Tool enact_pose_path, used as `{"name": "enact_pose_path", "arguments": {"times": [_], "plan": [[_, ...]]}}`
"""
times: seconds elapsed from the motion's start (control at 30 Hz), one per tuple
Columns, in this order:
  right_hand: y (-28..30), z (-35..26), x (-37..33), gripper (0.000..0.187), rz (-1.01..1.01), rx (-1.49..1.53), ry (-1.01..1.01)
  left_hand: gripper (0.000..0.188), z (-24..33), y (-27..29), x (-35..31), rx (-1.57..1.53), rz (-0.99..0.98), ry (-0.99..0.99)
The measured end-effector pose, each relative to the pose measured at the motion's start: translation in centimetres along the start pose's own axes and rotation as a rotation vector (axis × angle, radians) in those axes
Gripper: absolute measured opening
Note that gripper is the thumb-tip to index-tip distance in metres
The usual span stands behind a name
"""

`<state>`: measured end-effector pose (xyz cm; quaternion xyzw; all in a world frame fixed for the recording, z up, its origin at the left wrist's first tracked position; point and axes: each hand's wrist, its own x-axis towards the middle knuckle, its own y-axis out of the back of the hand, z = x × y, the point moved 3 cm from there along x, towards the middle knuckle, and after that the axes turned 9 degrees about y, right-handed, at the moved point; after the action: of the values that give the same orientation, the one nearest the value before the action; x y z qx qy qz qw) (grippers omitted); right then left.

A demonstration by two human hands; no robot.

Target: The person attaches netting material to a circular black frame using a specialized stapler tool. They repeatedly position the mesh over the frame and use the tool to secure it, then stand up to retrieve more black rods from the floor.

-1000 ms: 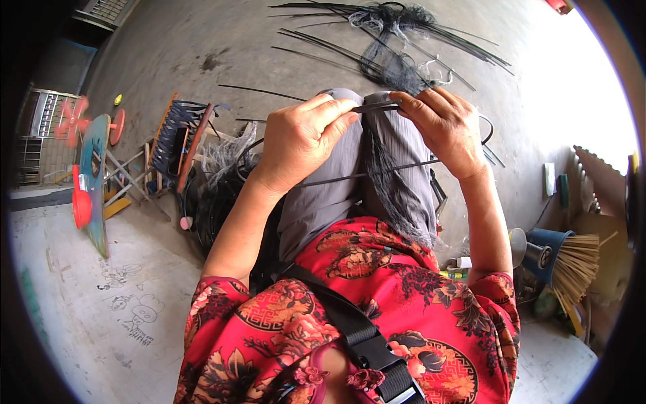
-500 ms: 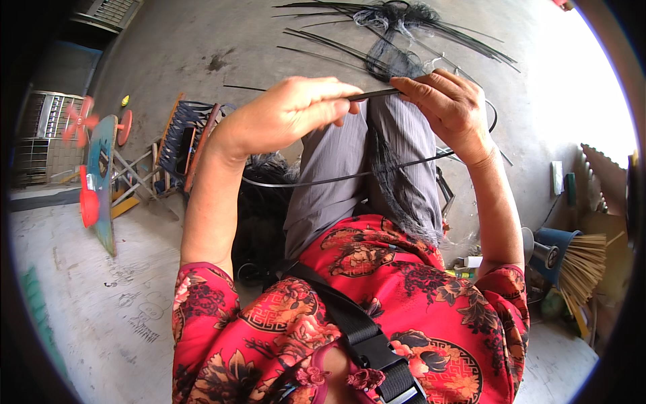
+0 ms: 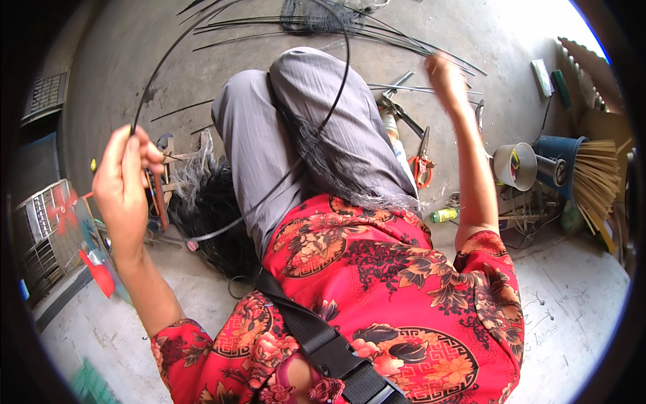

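Note:
My left hand (image 3: 124, 175) is raised at the left, thumb and fingers pinched on a thin black hoop (image 3: 347, 57). The hoop arches over my knees and comes back across my lap, its lower part smeared by motion. Fine dark netting (image 3: 330, 161) lies along my lap between my thighs. Out to the right, my right hand (image 3: 447, 81) is lifted away from the hoop, above the floor near some thin rods. Motion blurs its fingers, so their grip and anything in them do not show.
Black rods (image 3: 269, 23) and a dark net bundle (image 3: 313, 17) lie beyond my knees. On my right are red-handled pliers (image 3: 422, 168), a yellow-green tube (image 3: 444, 215), a white bucket (image 3: 515, 166) and a blue bucket (image 3: 558, 145) by bundled sticks (image 3: 595, 175). Black strands (image 3: 208, 209) hang at my left.
My hands were close together on the black strip above my knees. Now they are far apart: the left holds the hoop at the left, the right has swung out right. My view has shifted.

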<state>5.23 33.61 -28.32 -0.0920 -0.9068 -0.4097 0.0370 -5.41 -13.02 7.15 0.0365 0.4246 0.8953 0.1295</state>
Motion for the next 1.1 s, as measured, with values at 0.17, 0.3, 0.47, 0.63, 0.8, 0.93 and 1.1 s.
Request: {"name": "enact_pose_path", "arguments": {"times": [0.17, 0.3, 0.47, 0.63, 0.8, 0.93, 1.1], "plan": [[-15.0, 14.0, -10.7, 0.047, -0.372, -0.255, -0.443, 0.023, -0.4, 1.7, -1.1, -0.491, -0.441, 0.313], [-18.0, 14.0, -10.7, 0.04, -0.356, -0.224, -0.473, 0.032, -0.4, 3.6, -1.1, -0.848, -0.772, 0.358], [-7.5, 16.6, -11.1, 0.027, -0.828, -0.346, -0.299, 0.043, -0.9, 4.1, -0.7, -0.767, -0.667, 0.322], [8.8, 4.3, -11.7, 0.032, -0.832, 0.188, -0.645, 0.025, -1.1, 10.6, 2.1, -1.028, -0.41, 0.005], [8.6, -9.2, -8.1, 0.036, -0.059, 0.802, -0.279, 0.023, 2.7, 7.2, 2.1, -0.809, -0.238, -0.14], [1.4, -16.3, -3.0, 0.038, 0.18, 0.999, -0.058, 0.024, 4.1, -1.7, 1.5, -0.465, -0.285, -0.073], [-1.4, -12.1, -6.0, 0.015, 0.166, 0.676, -0.095, 0.024, 0.4, -7.5, 0.4, -0.403, -0.261, 0.001]]}}
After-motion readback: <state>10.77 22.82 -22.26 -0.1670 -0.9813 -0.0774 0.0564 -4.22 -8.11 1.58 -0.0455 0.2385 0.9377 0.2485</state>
